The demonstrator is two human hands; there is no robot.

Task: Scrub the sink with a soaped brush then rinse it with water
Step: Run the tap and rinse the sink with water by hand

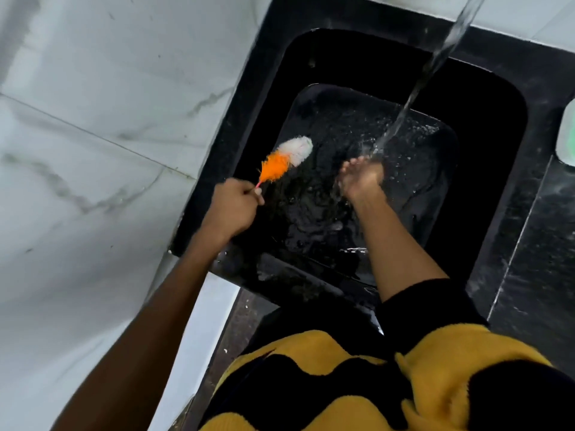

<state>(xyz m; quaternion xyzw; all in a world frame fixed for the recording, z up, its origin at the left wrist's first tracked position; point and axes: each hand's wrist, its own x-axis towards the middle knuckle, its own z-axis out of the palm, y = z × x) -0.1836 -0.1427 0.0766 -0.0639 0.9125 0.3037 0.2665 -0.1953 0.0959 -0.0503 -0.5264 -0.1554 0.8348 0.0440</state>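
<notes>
A black rectangular sink (494,126) is set in a dark counter, its bottom wet and splashed. My left hand (234,207) grips the thin pink handle of a brush (287,158) with orange and white bristles, held over the sink's left side. A stream of water (435,70) falls from the upper right into the basin. My right hand (361,178) reaches into the sink with fingers cupped loosely under the stream, and it holds nothing.
White marble-patterned tiles (93,119) cover the wall on the left. The dark counter (535,244) continues to the right, where a pale green and white object (567,135) sits at the frame edge. My yellow and black top fills the bottom.
</notes>
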